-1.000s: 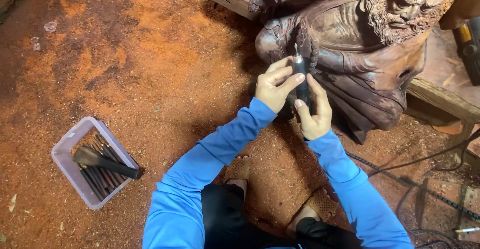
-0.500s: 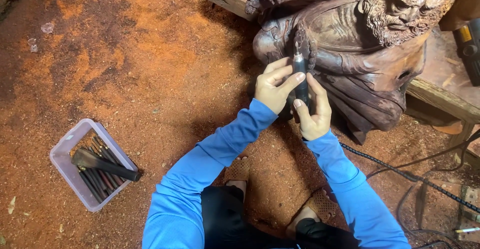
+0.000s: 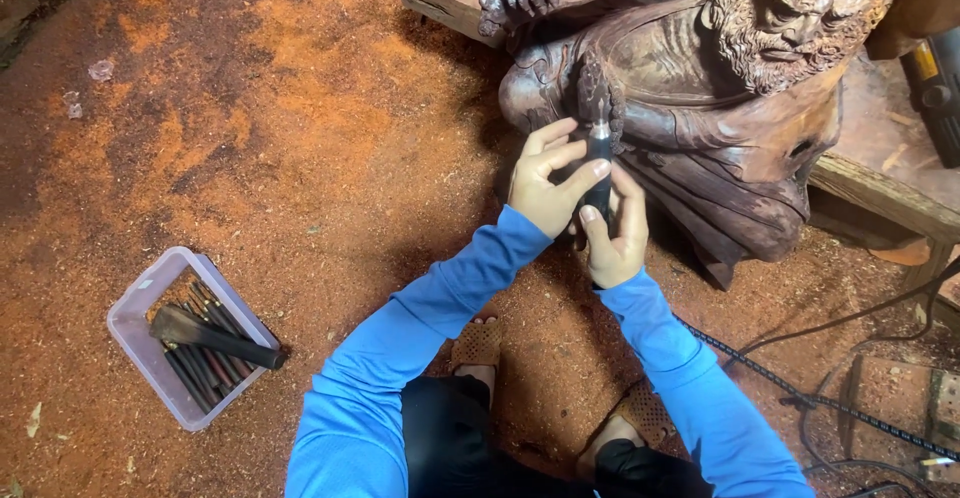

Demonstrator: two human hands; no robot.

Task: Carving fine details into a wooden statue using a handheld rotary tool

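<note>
A dark handheld rotary carving tool (image 3: pixel 598 154) points up at a brown wooden statue of a bearded figure (image 3: pixel 720 88). My left hand (image 3: pixel 548 180) wraps the tool's body from the left, fingers across its front. My right hand (image 3: pixel 616 233) grips the tool lower down from the right. The tool's tip touches a carved fold on the statue's left side. Both my arms wear blue sleeves.
A clear plastic tub (image 3: pixel 142 333) holding several dark chisels and a black-handled tool lies at lower left on the red sawdust floor. A braided cable (image 3: pixel 800 398) runs along the right. A wooden plank (image 3: pixel 880 193) and a power tool (image 3: pixel 935 83) are behind the statue.
Both hands and the tool stay on the statue; the view has shifted slightly, with the statue a little lower in view.
</note>
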